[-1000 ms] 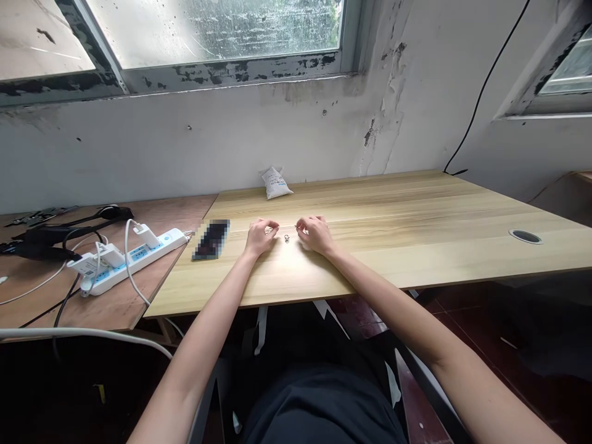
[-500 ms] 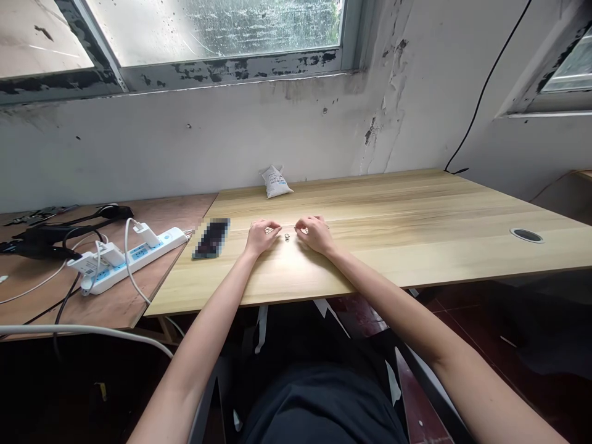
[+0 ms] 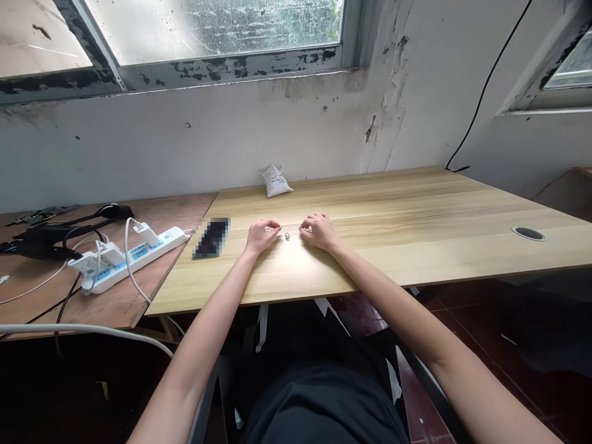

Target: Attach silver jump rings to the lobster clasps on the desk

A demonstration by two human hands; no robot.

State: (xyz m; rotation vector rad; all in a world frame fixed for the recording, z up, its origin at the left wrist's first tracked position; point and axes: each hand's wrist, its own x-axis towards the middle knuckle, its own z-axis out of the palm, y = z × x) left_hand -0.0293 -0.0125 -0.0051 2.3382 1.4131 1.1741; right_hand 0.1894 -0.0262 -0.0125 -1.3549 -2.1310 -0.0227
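Note:
My left hand rests on the light wooden table with thumb and forefinger pinched together. Small shiny bits show around its fingers, too tiny to name. Opposite it, my right hand is also closed in a pinch, with small bright metallic-looking bits at its fingertips. On the tabletop between the two hands lies a small shiny metal-looking piece, touched by neither hand. What exactly each pinch holds is hidden or too small to tell.
A white printed packet sits by the wall. Left of my hands lies a blurred-out phone-like object. A white power strip with plugs and cables, and black straps, occupy the brown table. A round cable grommet is at right.
My right hand has shifted slightly to the right, away from the small piece. My left hand and the small piece stay in place.

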